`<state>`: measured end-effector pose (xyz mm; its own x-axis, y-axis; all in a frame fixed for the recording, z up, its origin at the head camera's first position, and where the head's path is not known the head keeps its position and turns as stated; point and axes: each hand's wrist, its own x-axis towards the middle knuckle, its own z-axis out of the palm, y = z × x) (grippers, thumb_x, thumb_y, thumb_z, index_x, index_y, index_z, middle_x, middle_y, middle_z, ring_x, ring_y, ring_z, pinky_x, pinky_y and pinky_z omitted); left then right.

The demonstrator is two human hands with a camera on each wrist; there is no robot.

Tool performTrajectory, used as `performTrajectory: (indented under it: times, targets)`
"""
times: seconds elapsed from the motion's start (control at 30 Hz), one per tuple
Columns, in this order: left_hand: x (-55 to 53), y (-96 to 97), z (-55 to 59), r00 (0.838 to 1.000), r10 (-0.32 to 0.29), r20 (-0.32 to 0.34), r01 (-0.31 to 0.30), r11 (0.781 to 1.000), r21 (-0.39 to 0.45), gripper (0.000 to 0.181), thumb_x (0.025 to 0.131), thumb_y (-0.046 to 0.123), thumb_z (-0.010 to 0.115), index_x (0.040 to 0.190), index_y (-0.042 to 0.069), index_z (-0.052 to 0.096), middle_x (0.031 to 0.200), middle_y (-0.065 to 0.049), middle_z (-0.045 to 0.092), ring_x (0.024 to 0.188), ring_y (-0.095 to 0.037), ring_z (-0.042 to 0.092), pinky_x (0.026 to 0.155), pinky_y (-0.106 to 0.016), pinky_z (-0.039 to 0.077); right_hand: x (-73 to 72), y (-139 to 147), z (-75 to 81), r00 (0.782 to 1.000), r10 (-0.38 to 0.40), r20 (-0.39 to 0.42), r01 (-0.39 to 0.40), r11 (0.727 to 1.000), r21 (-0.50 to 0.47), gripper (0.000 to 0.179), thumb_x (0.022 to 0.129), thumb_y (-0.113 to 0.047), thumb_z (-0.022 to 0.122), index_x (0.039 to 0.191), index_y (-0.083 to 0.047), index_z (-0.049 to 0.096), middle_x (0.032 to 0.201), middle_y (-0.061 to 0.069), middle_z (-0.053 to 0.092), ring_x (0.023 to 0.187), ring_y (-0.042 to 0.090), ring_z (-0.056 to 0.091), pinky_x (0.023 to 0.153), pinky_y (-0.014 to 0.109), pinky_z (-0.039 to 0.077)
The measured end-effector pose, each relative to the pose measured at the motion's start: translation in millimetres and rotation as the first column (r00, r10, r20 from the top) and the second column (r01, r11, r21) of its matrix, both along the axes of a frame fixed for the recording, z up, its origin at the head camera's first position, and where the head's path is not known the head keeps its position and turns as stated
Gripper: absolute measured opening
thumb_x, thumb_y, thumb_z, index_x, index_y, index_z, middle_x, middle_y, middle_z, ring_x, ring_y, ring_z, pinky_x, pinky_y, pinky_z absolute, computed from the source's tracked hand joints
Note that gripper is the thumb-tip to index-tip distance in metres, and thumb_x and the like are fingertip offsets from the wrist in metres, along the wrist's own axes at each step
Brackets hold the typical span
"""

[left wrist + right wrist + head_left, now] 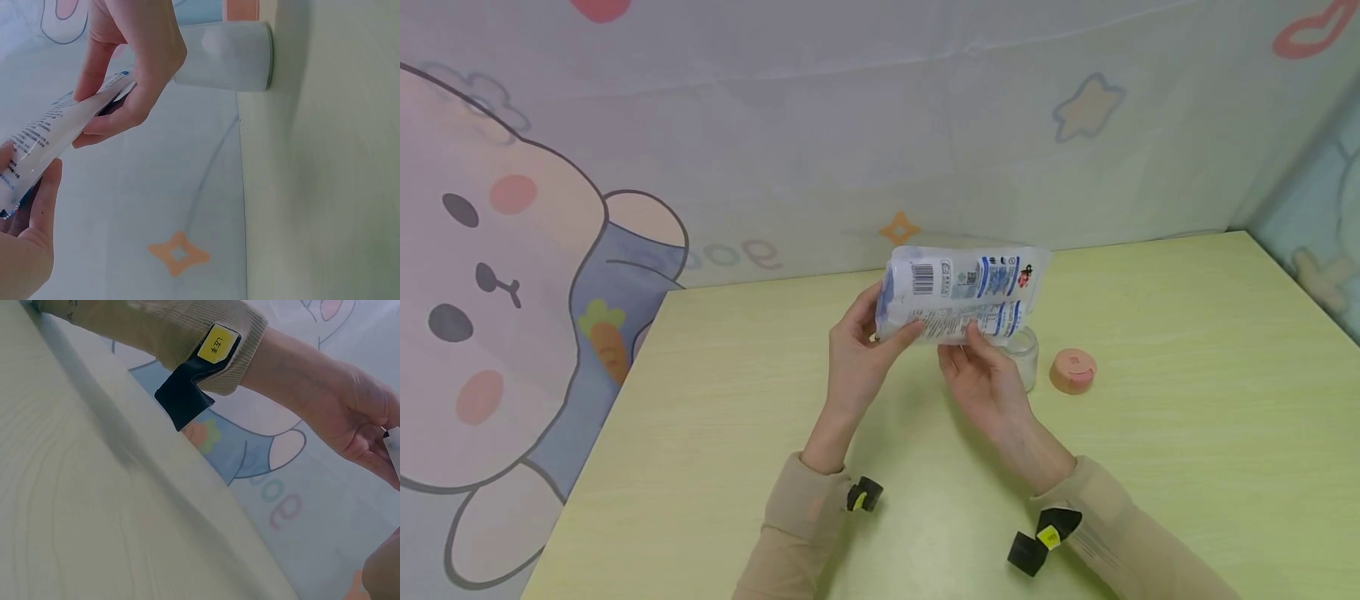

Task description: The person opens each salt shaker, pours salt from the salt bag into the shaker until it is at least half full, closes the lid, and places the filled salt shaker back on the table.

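Observation:
Both hands hold a white plastic pouch (962, 293) with blue print and a barcode, raised above the table in the head view. My left hand (861, 354) grips its left end, thumb across the printed face. At the lower edge, my right hand (988, 387) pinches the pouch with the thumb in front and fingers behind. Seen edge-on in the left wrist view, the pouch (47, 137) slants between the two hands. A clear glass jar (1026, 358) stands just behind the right hand, partly covered by the pouch. Whether the pouch is sealed cannot be told.
Right of the jar, a round pink lid (1073, 372) lies on the pale yellow-green table (1187, 417). A printed cloth backdrop (820, 150) rises along the table's back edge. Black camera mounts (1047, 537) sit on both sleeves.

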<state>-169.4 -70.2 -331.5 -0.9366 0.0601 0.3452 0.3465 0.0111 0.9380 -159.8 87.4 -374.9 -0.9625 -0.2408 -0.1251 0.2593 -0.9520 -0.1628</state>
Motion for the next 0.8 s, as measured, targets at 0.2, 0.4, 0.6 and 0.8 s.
performTrajectory:
  times: [0.2,0.4,0.6,0.8]
  targets:
    - [1.0,0.2,0.0,1.0,-0.024,0.02,0.024,0.999,0.031,0.064,0.081,0.0,0.073,0.139,0.013,0.049,0.122,-0.018,0.063,0.1,-0.013,0.063,0.077,-0.021,0.056,1.2,0.7,-0.7,1.0,-0.009,0.003,0.009,1.0,-0.03,0.023,0.098,-0.006,0.049,0.115,-0.02,0.054,0.107,-0.001,0.068,0.101,0.012,0.062,0.098,0.026,0.046]
    - [1.2,0.5,0.2,0.999,-0.025,0.026,0.023,0.999,0.047,0.066,0.081,-0.001,0.072,0.141,0.013,0.047,0.121,-0.021,0.063,0.102,-0.014,0.063,0.08,-0.025,0.056,1.2,1.1,-1.7,1.0,-0.005,-0.016,0.004,0.999,-0.046,0.022,0.098,-0.006,0.049,0.116,-0.019,0.054,0.108,0.001,0.068,0.102,0.014,0.063,0.099,0.027,0.046]
    - [2.3,1.6,0.5,0.998,-0.057,0.04,0.053,0.995,0.089,0.066,0.082,-0.004,0.07,0.141,0.012,0.046,0.123,-0.023,0.062,0.103,-0.014,0.064,0.083,-0.027,0.056,0.8,1.6,-1.6,1.0,0.0,-0.005,-0.001,0.999,-0.054,0.021,0.099,-0.007,0.048,0.116,-0.017,0.054,0.108,0.001,0.069,0.105,0.014,0.063,0.1,0.027,0.046]
    - [2.0,2.5,-0.3,0.996,-0.081,0.02,0.079,0.991,0.105,0.06,0.083,-0.004,0.069,0.138,0.01,0.049,0.125,-0.021,0.06,0.105,-0.014,0.062,0.084,-0.025,0.056,0.8,2.3,-0.2,1.0,0.018,0.019,-0.016,0.996,-0.093,0.02,0.099,-0.008,0.047,0.117,-0.016,0.052,0.11,0.002,0.068,0.107,0.015,0.063,0.1,0.028,0.046]
